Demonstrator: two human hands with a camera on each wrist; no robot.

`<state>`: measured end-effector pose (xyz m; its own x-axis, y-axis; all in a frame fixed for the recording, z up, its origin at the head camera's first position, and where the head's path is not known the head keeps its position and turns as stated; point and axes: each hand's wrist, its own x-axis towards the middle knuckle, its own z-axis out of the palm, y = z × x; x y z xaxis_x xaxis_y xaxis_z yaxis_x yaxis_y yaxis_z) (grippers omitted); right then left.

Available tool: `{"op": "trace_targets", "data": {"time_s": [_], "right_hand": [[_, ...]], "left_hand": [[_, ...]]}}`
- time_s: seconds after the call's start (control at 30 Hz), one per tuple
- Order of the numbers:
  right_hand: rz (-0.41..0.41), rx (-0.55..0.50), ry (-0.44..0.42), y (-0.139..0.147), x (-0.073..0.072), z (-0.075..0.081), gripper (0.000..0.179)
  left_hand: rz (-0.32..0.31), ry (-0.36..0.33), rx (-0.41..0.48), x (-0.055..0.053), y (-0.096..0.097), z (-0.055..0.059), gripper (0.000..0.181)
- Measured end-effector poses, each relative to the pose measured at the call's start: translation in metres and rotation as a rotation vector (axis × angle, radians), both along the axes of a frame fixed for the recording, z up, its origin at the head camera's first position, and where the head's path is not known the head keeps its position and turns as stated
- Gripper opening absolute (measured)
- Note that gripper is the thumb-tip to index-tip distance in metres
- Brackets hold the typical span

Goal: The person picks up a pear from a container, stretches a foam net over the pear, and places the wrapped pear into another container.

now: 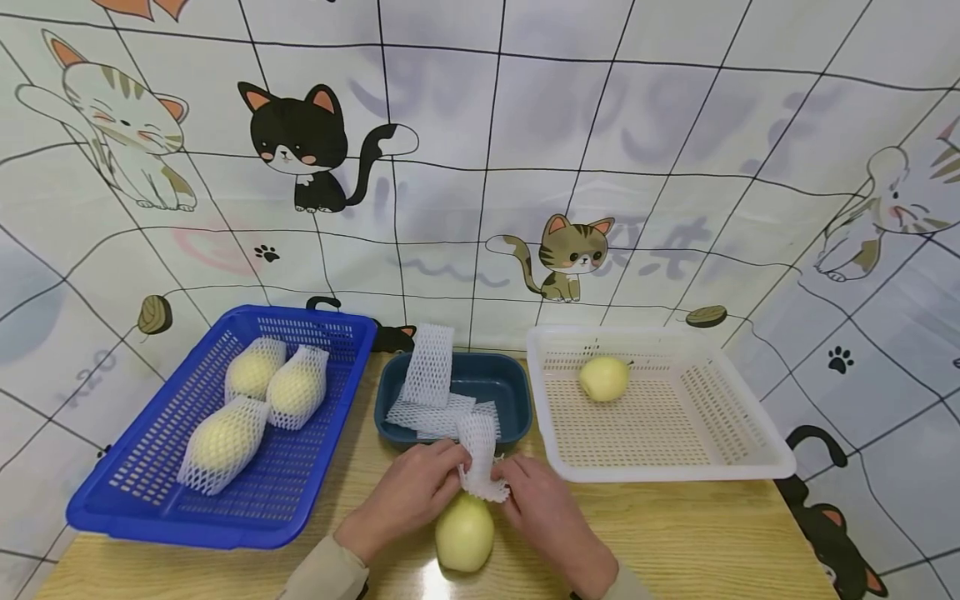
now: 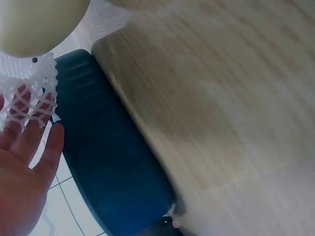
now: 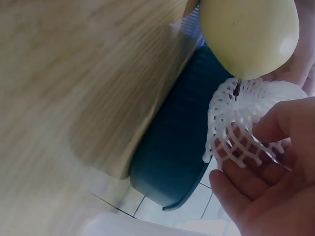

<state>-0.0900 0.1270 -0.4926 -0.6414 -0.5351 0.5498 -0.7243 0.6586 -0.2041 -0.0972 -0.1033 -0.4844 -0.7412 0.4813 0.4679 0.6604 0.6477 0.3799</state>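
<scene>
A white foam net sleeve (image 1: 480, 446) is held between both hands, its open end spread just above a pale yellow pear (image 1: 465, 533). My left hand (image 1: 416, 487) pinches one side of the rim, fingers behind the mesh in the left wrist view. On the other side my right hand (image 1: 546, 510) grips the rim between thumb and fingers. In the right wrist view the pear's dark stem (image 3: 237, 88) points into the sleeve's mouth. Behind the hands, a dark teal bin (image 1: 510, 383) holds several more flat net sleeves (image 1: 429, 367).
At the left, a blue basket (image 1: 315, 467) contains three pears in net sleeves (image 1: 225, 442). A white basket (image 1: 675, 475) at the right has one bare pear (image 1: 604, 378) in it. The wooden table (image 1: 675, 533) backs onto a cat-patterned wall covering (image 1: 450, 200).
</scene>
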Motion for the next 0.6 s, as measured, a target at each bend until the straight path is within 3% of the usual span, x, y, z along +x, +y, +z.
{"op": "trace_targets", "data": {"time_s": [0.2,0.6], "right_hand": [[0.036,-0.041,-0.04,0.002,0.002,-0.001,0.028],[0.114,-0.013,-0.191,0.011,0.014,0.001,0.03]], "left_hand": [[-0.011,-0.079,0.025,0.004,-0.004,-0.007,0.017],[-0.159,-0.171,0.131,0.013,-0.024,-0.019,0.027]]}}
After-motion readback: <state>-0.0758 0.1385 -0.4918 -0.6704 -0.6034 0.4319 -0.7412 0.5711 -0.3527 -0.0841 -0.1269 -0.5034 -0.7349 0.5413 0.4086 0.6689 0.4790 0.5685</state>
